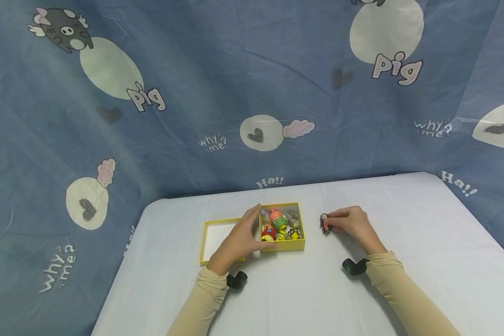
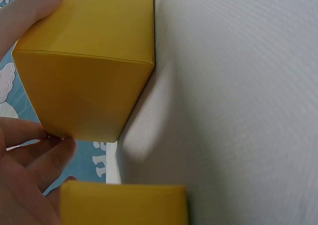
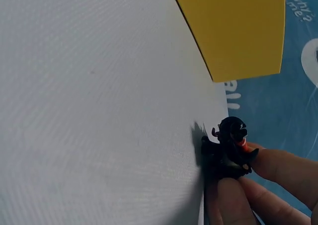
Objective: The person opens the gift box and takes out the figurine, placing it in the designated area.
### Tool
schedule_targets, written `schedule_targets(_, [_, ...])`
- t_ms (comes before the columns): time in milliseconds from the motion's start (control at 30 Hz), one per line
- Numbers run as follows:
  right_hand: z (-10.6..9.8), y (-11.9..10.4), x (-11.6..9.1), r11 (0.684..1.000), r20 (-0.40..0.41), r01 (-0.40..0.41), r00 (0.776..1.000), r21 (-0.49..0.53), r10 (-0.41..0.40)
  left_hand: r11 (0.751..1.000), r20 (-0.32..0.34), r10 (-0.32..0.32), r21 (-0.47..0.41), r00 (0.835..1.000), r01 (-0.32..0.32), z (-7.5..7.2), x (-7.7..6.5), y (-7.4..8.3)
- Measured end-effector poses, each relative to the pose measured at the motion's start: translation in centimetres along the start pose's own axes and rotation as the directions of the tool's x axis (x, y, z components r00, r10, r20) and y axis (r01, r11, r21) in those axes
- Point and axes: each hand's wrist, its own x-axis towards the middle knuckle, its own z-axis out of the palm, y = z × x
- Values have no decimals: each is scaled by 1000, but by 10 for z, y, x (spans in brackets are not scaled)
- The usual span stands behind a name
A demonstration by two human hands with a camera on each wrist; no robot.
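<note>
A yellow box [image 1: 283, 246] full of small toy figures [image 1: 279, 223] stands on the white table. My left hand [image 1: 240, 239] holds it, thumb on the near wall and fingers at the far left corner; the left wrist view shows the thumb on one yellow side [image 2: 94, 21] and fingertips at another corner. To the box's right, my right hand [image 1: 353, 225] pinches a small dark figurine [image 1: 325, 224] with a red part. In the right wrist view the black figurine [image 3: 229, 148] sits between thumb and fingers, its base right at the tabletop.
A yellow-edged box lid [image 1: 206, 242] lies with its white inside up, left of the box and partly behind the left hand. Each wrist carries a black camera [image 1: 237, 280]. Behind the table [image 1: 294, 294] hangs a blue printed cloth [image 1: 201, 93].
</note>
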Motion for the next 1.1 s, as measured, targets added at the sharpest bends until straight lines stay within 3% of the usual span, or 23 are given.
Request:
schedule_targets(333, [-2, 0, 2, 990, -20, 9, 1000, -140, -12, 1000, 6, -4, 1, 1000, 4, -1, -1, 1])
schedule_targets(567, [2, 0, -1, 977, -21, 121, 992, -177, -126, 1000, 8, 2, -4, 1000, -2, 0, -1, 0])
schedule_targets(700, [5, -3, -6, 965, -28, 136, 989, -225, -146, 1000, 7, 4, -6, 1000, -4, 0, -1, -1])
schedule_targets(1100, [10, -7, -10, 970, -55, 123, 989, -210, -137, 1000, 15, -15, 2, 1000, 15, 0, -1, 0])
